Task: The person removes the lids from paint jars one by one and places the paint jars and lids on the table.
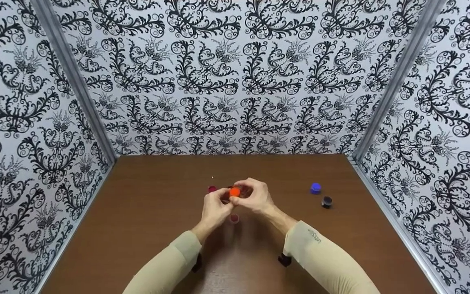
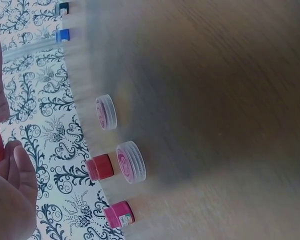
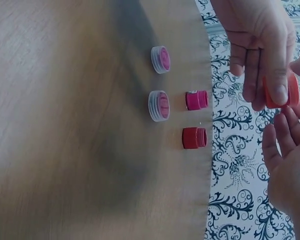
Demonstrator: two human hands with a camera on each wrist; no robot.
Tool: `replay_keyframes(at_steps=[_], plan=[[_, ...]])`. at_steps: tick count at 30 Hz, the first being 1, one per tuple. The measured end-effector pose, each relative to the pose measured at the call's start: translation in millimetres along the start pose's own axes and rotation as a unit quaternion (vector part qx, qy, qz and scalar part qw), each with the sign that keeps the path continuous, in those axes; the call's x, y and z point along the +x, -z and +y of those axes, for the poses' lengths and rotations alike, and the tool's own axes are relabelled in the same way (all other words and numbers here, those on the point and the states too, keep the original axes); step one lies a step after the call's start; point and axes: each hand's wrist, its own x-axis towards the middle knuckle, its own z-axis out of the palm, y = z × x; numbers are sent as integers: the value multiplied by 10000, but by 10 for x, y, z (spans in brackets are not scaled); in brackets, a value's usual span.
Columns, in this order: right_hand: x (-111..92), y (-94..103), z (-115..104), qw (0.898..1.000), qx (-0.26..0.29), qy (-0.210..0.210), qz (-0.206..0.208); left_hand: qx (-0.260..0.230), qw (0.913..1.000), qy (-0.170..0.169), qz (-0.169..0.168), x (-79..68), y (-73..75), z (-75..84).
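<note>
Both hands meet above the table's middle around a small orange paint jar (image 1: 234, 192). My left hand (image 1: 215, 209) grips it from the left, its thumb lying along the jar (image 3: 268, 95) in the right wrist view. From the right, my right hand (image 1: 258, 197) pinches the same jar with thumb and fingertips. Beyond the hands stands an open-looking crimson jar (image 3: 196, 100), beside a red jar (image 3: 194, 138). Nearer to me are two round, clear, ridged pieces with pink inside, one larger piece (image 2: 131, 161) and another piece (image 2: 106, 112).
A blue jar (image 1: 315, 188) and a dark-topped jar (image 1: 327, 202) stand to the right on the brown table (image 1: 149, 228). A tiny white speck (image 1: 212, 177) lies behind the crimson jar. Patterned walls (image 1: 235, 81) enclose the table at the back and sides.
</note>
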Motion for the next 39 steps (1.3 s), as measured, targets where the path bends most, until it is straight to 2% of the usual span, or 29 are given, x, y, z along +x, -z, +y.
replay_keyframes(at_steps=[6, 13, 25, 33, 39], plan=[[6, -39, -21, 9987, -130, -316, 371, 98, 9997, 127, 181, 35, 1, 46], [41, -52, -33, 9978, -185, -197, 606, 171, 9994, 35, 301, 59, -22, 55], [41, -28, -12, 9990, -391, 65, 218, 173, 9998, 43, 42, 32, -25, 15], [50, -38, 28, 9987, -213, 453, -58, 138, 9996, 38, -237, 27, -4, -26], [52, -38, 11, 9984, -216, 500, -152, 94, 9995, 96, -290, 25, 10, -26]])
